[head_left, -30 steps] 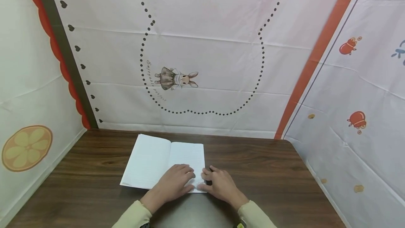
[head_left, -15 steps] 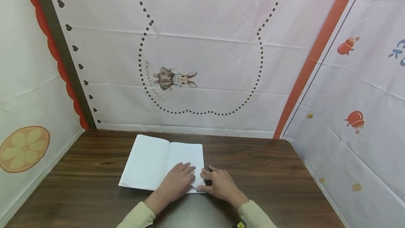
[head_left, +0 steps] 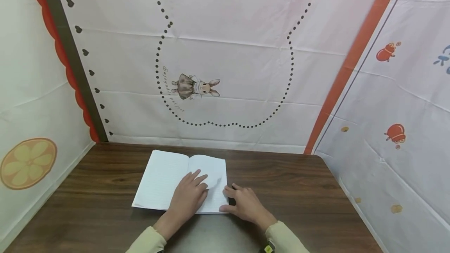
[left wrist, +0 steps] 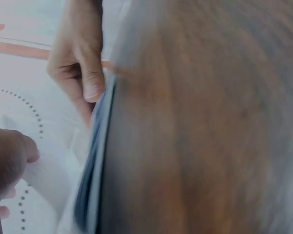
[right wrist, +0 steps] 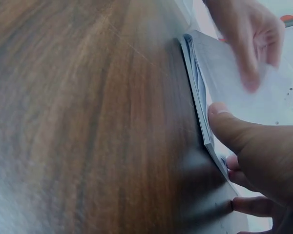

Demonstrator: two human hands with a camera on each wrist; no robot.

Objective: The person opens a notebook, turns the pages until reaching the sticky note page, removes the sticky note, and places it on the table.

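An open notebook with lined white pages (head_left: 163, 179) lies on the wooden table. Over its right half, my left hand (head_left: 188, 194) holds a page (head_left: 212, 181) that curves up, its free edge raised off the sheets below. In the right wrist view that left hand (right wrist: 259, 39) is blurred, its thumb against the lifted sheet. My right hand (head_left: 247, 205) rests at the notebook's lower right edge. Its thumb (right wrist: 222, 114) lies on the pages, and the other fingers spread along the side and onto the tabletop.
Dark wood-grain table (head_left: 288, 182) stretches out on both sides of the notebook. White printed cloth (head_left: 228, 69) hangs behind it and along both sides. A dark watch-like device with a yellow mark (head_left: 268, 248) sits at the right sleeve.
My left hand has moved up and left, from the lower right page toward the notebook's middle, lifting the page into a curve. The right hand has stayed at the right edge.
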